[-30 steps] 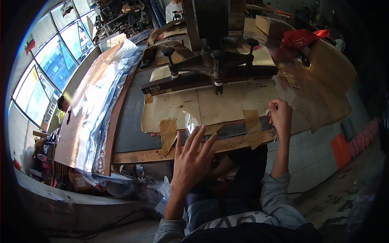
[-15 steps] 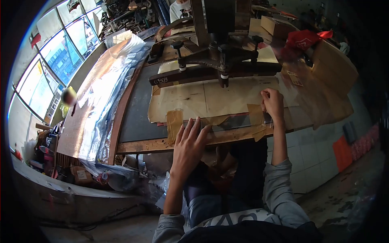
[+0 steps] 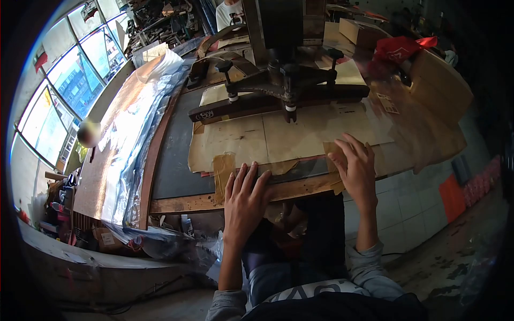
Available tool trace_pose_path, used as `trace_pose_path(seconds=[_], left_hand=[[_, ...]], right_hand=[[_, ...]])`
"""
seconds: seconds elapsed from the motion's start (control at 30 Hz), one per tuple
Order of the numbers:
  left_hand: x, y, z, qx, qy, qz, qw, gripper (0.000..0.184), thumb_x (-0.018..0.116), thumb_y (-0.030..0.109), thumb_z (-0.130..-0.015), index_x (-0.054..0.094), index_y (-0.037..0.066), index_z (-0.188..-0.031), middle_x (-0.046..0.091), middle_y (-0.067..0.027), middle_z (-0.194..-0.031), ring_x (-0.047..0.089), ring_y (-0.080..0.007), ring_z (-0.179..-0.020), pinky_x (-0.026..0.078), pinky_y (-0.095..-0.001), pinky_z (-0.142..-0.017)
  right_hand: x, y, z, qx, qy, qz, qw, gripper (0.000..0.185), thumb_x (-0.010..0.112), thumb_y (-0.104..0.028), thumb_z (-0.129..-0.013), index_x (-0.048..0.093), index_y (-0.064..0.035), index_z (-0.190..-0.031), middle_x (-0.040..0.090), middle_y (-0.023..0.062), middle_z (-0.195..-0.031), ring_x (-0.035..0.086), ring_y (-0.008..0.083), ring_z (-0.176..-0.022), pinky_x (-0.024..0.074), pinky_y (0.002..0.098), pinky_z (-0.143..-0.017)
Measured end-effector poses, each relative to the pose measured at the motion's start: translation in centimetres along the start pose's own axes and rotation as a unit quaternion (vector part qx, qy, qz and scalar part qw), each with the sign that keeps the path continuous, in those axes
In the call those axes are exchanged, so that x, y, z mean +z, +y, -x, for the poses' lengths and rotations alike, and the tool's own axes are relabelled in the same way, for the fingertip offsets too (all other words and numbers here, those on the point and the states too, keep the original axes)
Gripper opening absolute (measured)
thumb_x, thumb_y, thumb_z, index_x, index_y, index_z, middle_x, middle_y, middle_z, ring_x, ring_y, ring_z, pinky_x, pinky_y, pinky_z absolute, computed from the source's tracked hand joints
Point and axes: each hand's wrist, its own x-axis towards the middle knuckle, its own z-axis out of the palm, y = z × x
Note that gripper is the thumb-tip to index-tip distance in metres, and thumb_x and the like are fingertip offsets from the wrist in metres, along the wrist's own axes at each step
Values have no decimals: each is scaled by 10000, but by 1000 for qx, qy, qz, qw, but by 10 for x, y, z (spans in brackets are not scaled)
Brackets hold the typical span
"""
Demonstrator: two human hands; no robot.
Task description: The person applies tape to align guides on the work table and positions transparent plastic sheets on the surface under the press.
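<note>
My left hand (image 3: pixel 244 201) lies flat with fingers stretched over the table's wooden front edge (image 3: pixel 184 204), touching the lower end of a brown tape strip (image 3: pixel 224 168). My right hand (image 3: pixel 357 172) is at the front right with its fingers apart and bent, over a second brown tape strip (image 3: pixel 330 153). I see nothing held in either hand. Between and beyond the hands, a worn beige sheet (image 3: pixel 235 142) lies on the dark table surface (image 3: pixel 174 155). A dark metal press bar (image 3: pixel 316 95) crosses above the sheet, carried by a bracket (image 3: pixel 289 88) with screw knobs.
Plastic-covered brown boards (image 3: pixel 115 166) stretch along the left. On the right are a cardboard box (image 3: pixel 441 85), a red bag (image 3: pixel 399 51) and brown wrapping (image 3: pixel 428 136). A person in a white shirt (image 3: pixel 229 15) is behind the press. Another person (image 3: pixel 88 134) shows at left.
My right hand has moved down toward the table's front edge, and its curled fingers have spread. My left hand stays on the front edge. The camera view has shifted slightly.
</note>
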Motion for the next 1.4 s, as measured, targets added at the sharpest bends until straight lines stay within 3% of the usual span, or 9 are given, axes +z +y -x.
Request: trace_pose_path(seconds=[0.07,0.37,0.77,0.97,1.1,1.17,1.27,1.37,1.4], left_hand=[[0,0,0,4,6,-2,1000,376,595,265,-910,576,148,-1267,505,-118,-1394,427,-312,-1330,302,-470,-1105],[6,1,-3,2,33,-31,999,407,653,325,-849,610,195,-1232,533,-90,-1366,474,-281,-1292,327,-441,-1085],[10,4,-1,-13,69,-32,997,343,599,270,-872,629,185,-1202,564,-60,-1334,501,-265,-1269,347,-431,-1073],[14,0,2,-5,61,-59,996,372,599,317,-875,617,211,-1231,538,-56,-1373,491,-234,-1284,356,-425,-1058],[17,1,2,-9,77,-60,995,357,580,312,-884,626,215,-1224,550,-54,-1364,510,-228,-1266,370,-412,-1041],[14,6,-1,-14,96,-49,994,315,531,310,-904,663,182,-1161,597,-65,-1303,547,-248,-1229,402,-407,-1015],[17,5,-1,-18,110,-51,992,307,504,316,-918,677,189,-1137,611,-61,-1285,568,-243,-1203,423,-391,-975],[15,7,-2,-25,100,-48,994,323,476,339,-932,677,195,-1141,612,-62,-1283,572,-240,-1197,426,-387,-970],[15,6,-3,-24,101,-53,993,353,440,376,-947,685,200,-1129,620,-68,-1270,584,-242,-1180,431,-381,-957]], right_hand=[[6,0,10,2,-33,12,999,560,487,-545,-920,622,-71,-1186,573,121,-1285,534,264,-1217,287,572,-1097],[22,8,14,-14,-14,20,1000,545,484,-525,-936,586,-95,-1255,565,112,-1315,516,258,-1248,276,583,-1095],[22,7,15,-13,3,1,1000,430,535,-413,-952,604,-90,-1226,576,114,-1309,509,249,-1262,268,585,-1092],[-11,34,-14,40,9,-61,997,311,546,-206,-945,603,-24,-1190,592,172,-1238,565,324,-1161,442,444,-986],[-24,117,-112,45,-258,193,946,277,494,-2,-864,604,65,-1108,573,288,-1174,576,377,-1121,479,421,-920],[-1,168,-158,60,-310,244,917,404,499,43,-830,529,72,-1232,530,309,-1249,544,403,-1163,452,438,-967],[70,286,-212,-47,-76,173,981,591,507,50,-813,380,35,-1390,470,293,-1346,502,421,-1211,414,449,-1024],[62,276,-258,-12,-80,150,985,689,510,1,-868,220,-23,-1492,316,274,-1474,416,428,-1283,382,451,-1054],[65,276,-268,-20,-74,125,989,642,549,-53,-850,304,-8,-1441,397,275,-1408,450,425,-1251,399,452,-1035]])
